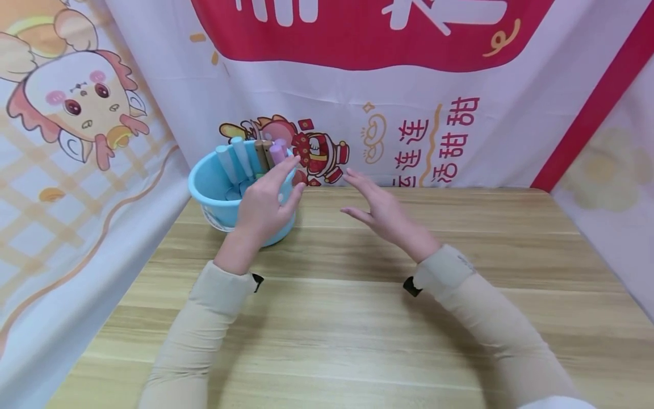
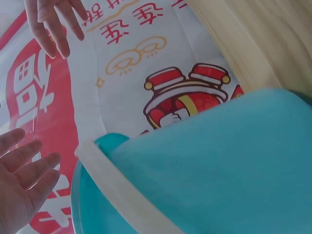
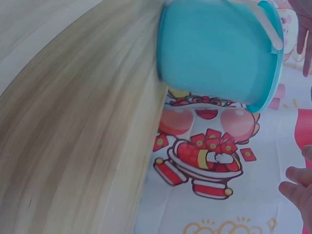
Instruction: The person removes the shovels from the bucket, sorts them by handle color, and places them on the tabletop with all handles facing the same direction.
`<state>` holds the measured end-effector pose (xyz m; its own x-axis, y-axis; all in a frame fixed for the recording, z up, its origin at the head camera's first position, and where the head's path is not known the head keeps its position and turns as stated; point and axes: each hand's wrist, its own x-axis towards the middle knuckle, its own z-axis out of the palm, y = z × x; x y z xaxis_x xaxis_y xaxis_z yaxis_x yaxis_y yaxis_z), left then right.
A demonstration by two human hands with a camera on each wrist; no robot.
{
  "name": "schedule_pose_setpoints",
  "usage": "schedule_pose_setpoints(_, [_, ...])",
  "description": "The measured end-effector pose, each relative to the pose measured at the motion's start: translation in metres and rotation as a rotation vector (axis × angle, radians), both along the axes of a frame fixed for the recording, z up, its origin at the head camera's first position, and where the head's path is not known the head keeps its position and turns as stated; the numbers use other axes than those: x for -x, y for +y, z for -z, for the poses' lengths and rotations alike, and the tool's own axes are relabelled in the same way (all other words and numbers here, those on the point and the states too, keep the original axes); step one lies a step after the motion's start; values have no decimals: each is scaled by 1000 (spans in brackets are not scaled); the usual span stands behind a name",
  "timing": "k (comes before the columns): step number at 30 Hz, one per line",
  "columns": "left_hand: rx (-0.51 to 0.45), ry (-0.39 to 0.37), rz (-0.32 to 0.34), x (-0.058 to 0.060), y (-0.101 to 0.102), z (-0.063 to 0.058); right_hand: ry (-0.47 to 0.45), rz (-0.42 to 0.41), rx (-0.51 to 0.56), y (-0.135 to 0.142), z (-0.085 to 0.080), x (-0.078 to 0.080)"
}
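A light blue bucket (image 1: 217, 210) stands on the wooden table at the back left. Several handled items are upright in it, with pale blue handles (image 1: 240, 154), brown handles (image 1: 264, 154) and pink handles (image 1: 278, 152); their lower ends are mostly hidden. My left hand (image 1: 261, 205) is raised in front of the bucket's right side, fingers extended, holding nothing. Whether it touches the rim I cannot tell. To the right, my right hand (image 1: 383, 213) hovers above the table with thumb and fingers spread and nothing in it. The palms roughly face each other.
The wooden table (image 1: 327, 329) reaches to a printed cloth (image 1: 327, 91) hung along its back. More cloth (image 1: 46, 227) hangs along the left side. The bucket's white carrying handle (image 2: 122, 190) hangs down against its outside.
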<state>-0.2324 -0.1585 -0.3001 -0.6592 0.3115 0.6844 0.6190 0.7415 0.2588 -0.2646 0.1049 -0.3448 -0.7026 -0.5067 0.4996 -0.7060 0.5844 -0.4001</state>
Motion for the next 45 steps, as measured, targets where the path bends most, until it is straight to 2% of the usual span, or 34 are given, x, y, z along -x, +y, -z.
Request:
schedule_pose_setpoints(6, [-49,50,-42,4,-15,-6,-2,-6,90,-12,-2,1])
schedule_pose_setpoints(11, [-96,53,-81,5,-29,-14,-28,-12,171,-25,-2,2])
schedule_pose_setpoints(15, [-128,50,-119,9,-41,-18,-14,-29,215,-36,-2,4])
schedule_pose_setpoints(18, [-152,28,-162,10,-51,-20,-40,-36,243,-44,-4,4])
schedule_pose_setpoints(27, [-248,-56,-265,10,-74,-18,-306,-44,371,-65,-7,4])
schedule_pose_setpoints(35, [-324,-46,-354,14,-103,-21,-551,-83,612,-81,-1,7])
schedule_pose_setpoints(40, [-403,-96,-415,12,-122,-23,-714,-117,785,-91,4,10])
schedule_pose_setpoints(45, [-486,-147,-464,13,-135,-21,-844,-93,918,-100,6,11])
